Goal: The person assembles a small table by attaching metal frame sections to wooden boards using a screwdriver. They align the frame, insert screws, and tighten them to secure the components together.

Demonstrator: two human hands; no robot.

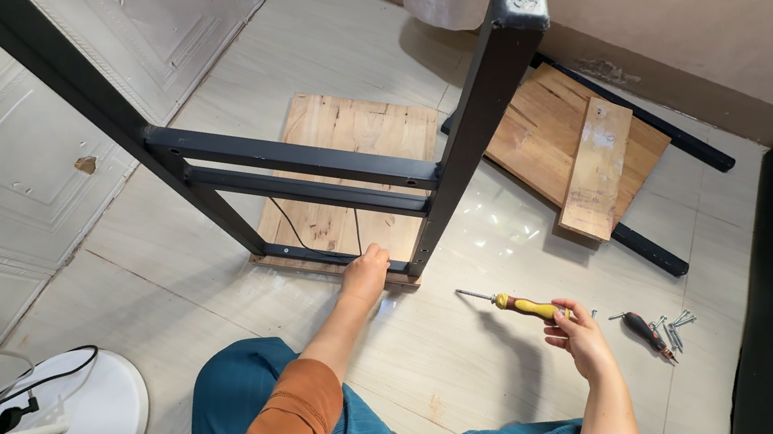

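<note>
**Frame held by one hand, loose screws nearby**

The right hand (579, 340) is closed on a yellow-handled screwdriver (514, 305), tip pointing left above the floor (448, 354). The left hand (365, 274) wraps the frame (314, 160) at its low bar, just near of the board (358, 129). With one hand steadying it, the tall frame could tip or skid on the glossy tiles. The screws (675, 330), right beside a second screwdriver (645, 333), could roll away if nudged.

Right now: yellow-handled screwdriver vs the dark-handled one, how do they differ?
The yellow-handled screwdriver is held in the right hand, off the floor; the dark-handled screwdriver lies loose on the tiles beside the screws. The yellow one looks longer, shaft pointing left. Both are hand screwdrivers.
</note>
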